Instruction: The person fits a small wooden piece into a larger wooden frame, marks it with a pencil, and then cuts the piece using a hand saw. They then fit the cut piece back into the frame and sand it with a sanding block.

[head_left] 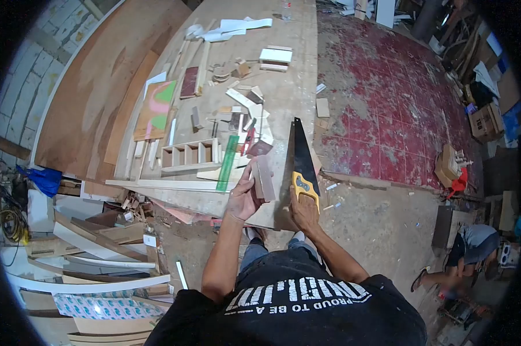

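My right hand is wrapped round the yellow handle of a hand saw, whose dark blade points away from me beside the table's right edge. In my left hand is a short wooden block, brownish on its faces, held near the table's front edge. The saw and the block are apart. Just left of the block lies a green ruler. Beyond it are a red-and-black tool and a small wooden frame with compartments.
The worktable carries wood offcuts, a painted board and white strips. A large plywood sheet leans at left above stacked curved boards. Red tiled floor lies right. Another person crouches at lower right.
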A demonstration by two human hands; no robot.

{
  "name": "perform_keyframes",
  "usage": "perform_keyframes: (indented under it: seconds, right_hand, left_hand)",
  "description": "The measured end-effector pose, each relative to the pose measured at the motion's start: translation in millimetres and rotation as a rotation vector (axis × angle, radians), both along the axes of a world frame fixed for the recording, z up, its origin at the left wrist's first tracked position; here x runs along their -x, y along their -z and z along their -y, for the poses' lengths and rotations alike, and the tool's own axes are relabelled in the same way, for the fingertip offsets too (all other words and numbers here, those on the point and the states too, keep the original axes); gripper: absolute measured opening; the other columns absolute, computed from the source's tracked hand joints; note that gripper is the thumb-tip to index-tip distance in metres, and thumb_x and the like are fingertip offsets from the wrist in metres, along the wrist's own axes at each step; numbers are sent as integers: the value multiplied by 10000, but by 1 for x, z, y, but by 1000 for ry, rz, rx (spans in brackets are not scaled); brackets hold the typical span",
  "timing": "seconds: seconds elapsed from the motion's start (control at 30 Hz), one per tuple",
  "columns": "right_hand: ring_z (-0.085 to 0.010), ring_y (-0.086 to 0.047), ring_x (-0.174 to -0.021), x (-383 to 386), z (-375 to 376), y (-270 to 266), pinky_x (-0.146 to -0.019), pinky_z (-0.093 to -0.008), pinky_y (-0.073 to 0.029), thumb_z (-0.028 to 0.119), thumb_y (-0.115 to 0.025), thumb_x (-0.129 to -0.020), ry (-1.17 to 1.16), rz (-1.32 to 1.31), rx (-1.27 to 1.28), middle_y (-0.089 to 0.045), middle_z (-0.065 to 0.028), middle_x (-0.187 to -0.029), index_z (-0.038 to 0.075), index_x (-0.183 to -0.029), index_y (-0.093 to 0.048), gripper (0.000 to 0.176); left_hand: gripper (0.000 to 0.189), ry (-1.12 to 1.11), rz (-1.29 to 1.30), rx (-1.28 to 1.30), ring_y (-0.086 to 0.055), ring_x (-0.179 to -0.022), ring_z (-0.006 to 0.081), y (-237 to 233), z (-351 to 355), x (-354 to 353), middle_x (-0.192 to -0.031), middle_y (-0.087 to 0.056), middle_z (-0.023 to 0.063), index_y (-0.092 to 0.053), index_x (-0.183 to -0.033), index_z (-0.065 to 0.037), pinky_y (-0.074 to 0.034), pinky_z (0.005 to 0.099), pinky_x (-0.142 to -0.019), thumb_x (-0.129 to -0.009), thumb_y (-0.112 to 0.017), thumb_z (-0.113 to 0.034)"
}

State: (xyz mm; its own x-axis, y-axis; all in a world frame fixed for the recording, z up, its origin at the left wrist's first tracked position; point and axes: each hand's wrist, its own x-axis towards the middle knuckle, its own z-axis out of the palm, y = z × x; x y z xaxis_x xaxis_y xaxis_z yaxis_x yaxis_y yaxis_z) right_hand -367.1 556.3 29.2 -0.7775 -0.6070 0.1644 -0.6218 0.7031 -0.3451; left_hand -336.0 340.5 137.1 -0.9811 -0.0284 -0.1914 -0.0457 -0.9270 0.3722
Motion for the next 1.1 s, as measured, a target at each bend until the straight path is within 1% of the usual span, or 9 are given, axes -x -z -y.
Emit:
perform_keyframes:
  seconds: [0.13,0.27,0.5,0.57,0.6,0.63,0.7,0.93,1.1]
  right_hand:
    - [-332,-592,-904,-1,43,38,-811,-474,-447,154,-597,-855,-37,37,-157,-600,-175,-947,-15,-1440,-397,642]
    - [-336,-572,-980,-7,66,67,-836,-470,-445,109,-607,-797,-74,61,-224,-590,-175,-1021,-12,-1448,-373,703]
    - [-419,-546,-1098,-23,98,30,-961,-493,-443,153,-655,-772,-3,134,-266,-569,-242,-1160,28,-1451,-404,735]
    - [-406,-559,-1156,-21,106,24,-1012,-460,-440,258,-699,-826,169,341,232,-554,-257,-1285,27,-1424,-456,686]
    - [-344,-563,-1200,-18,119,-9,-1027,-428,-439,361,-702,-872,333,838,496,-535,-242,-1357,15,-1401,-483,669]
    - [-234,-548,-1184,-23,136,-63,-1025,-365,-412,311,-685,-901,321,969,805,-593,-153,-1267,32,-1423,-468,630]
    - [-227,-532,-1205,-26,152,-117,-1032,-383,-410,293,-694,-903,166,1133,1022,-576,-164,-1292,39,-1427,-466,625]
    - [-196,-544,-1156,-36,166,-134,-1005,-338,-429,167,-747,-867,63,1210,868,-559,-119,-1302,46,-1425,-482,629]
    - [-178,-545,-1146,-48,147,-125,-982,-318,-450,169,-758,-863,-5,1189,764,-566,-90,-1277,22,-1387,-523,593]
  left_hand:
    - [553,86,-38,-121,-656,-1031,334,9,43,-16,-1377,-471,288,-391,-1469,-205,-594,434,-827,-956,-569,-304]
    - [594,154,-150,-133,-612,-965,288,5,82,-27,-1314,-506,246,-372,-1466,-199,-553,395,-675,-957,-585,-418]
    - [505,176,21,70,-670,-892,236,10,139,-48,-1213,-596,237,-466,-1363,-143,-609,345,-628,-903,-661,-218]
    - [507,179,17,198,-682,-881,217,10,144,-54,-1176,-629,226,-458,-1334,-100,-604,328,-672,-886,-670,-207]
    - [517,192,53,380,-686,-863,209,12,146,-56,-1158,-643,216,-451,-1323,-85,-598,325,-680,-878,-683,-211]
    - [528,205,90,562,-690,-845,201,15,145,-59,-1139,-657,206,-444,-1312,-70,-593,322,-688,-871,-695,-216]
    - [522,238,94,625,-688,-855,183,11,142,-63,-1092,-677,175,-442,-1280,-47,-581,327,-735,-857,-713,-187]
    - [497,416,-31,795,-647,-867,119,-9,139,-74,-972,-662,56,-464,-1247,-59,-513,262,-740,-837,-734,-135]
    - [524,424,-4,794,-639,-887,131,-1,122,-96,-1006,-643,81,-436,-1255,-45,-514,276,-762,-843,-746,-141]
